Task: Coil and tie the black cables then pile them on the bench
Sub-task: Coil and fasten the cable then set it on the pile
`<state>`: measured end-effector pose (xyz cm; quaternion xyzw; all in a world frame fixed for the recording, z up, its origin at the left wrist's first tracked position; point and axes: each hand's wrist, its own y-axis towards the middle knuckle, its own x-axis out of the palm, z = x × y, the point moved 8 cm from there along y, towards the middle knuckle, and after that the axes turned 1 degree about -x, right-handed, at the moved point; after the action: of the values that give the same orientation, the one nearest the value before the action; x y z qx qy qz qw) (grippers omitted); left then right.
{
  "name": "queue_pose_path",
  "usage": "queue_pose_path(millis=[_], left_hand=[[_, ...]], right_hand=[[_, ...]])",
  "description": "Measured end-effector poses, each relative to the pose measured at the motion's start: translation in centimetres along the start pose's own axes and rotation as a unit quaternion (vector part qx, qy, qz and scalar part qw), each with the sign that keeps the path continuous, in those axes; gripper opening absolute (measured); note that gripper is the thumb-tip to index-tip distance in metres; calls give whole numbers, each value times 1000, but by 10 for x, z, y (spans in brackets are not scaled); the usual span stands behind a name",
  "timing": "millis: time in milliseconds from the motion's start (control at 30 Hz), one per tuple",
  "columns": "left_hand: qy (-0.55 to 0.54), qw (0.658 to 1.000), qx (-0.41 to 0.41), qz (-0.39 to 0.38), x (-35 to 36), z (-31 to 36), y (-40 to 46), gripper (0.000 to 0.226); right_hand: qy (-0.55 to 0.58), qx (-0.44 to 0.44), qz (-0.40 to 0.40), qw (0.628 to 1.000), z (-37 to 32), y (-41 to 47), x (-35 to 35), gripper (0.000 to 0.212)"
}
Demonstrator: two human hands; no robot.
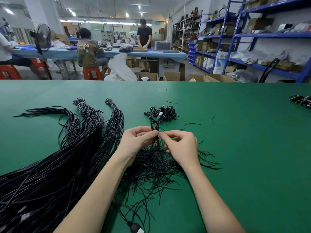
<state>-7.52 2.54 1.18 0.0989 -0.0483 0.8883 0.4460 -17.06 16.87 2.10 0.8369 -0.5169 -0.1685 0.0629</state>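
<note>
Between your two hands, at the middle of the green table (235, 132), a folded black cable (155, 126) stands upright, and your fingers are closed on it from both sides. Your left hand (134, 140) pinches the gathered waist of the cable between thumb and forefinger, the other fingers curled beneath. Your right hand (182, 147) meets it just beside, thumb and forefinger pinched together at the same spot, on what looks like a thin tie, though it is too fine to tell. Above your grip the cable's loops rise, with its plug (159, 116) at the top. Below your hands lies a loose heap of thin black ties (156, 167), spreading toward you under both wrists. Just behind the held cable sits a small pile of finished coils (165, 112). To your left, long bundles of uncoiled cables (67, 157) fan across the table, some banded at their far ends. At the far right edge rests another dark bundle (301, 100), well apart. Stray ties (193, 123) lie scattered near the pile.
</note>
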Motion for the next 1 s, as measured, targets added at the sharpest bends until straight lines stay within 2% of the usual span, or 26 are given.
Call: queue_pose_path(millis=[167, 300, 367, 400, 567, 667, 800, 900, 1000], left_hand=[[-13, 999, 18, 24, 1, 2, 0, 35], [-40, 998, 20, 46, -4, -1, 1, 12], [-32, 997, 23, 60, -4, -3, 1, 13], [-25, 997, 26, 71, -4, -4, 0, 16], [-35, 993, 14, 108, -2, -5, 1, 20], [-59, 989, -11, 132, -9, -3, 6, 24], [-74, 990, -38, 114, -4, -2, 26, 27], [-49, 991, -42, 116, 2, 0, 59, 30], [-9, 988, -49, 148, 5, -2, 100, 34]], right_hand=[[18, -31, 22, 999, -4, -8, 5, 13], [-13, -111, 5, 994, -14, -13, 10, 17], [-27, -133, -2, 991, -16, -12, 12, 13], [-41, -133, -11, 990, -15, -11, 15, 11], [-22, -37, -59, 997, 6, -9, 22, 33], [-55, -30, -24, 998, 15, -5, 8, 24], [-41, -22, -10, 999, 19, -4, -1, 12], [-40, -16, -17, 999, 22, -6, -1, 10], [-34, -7, -20, 999, 25, -5, -3, 11]])
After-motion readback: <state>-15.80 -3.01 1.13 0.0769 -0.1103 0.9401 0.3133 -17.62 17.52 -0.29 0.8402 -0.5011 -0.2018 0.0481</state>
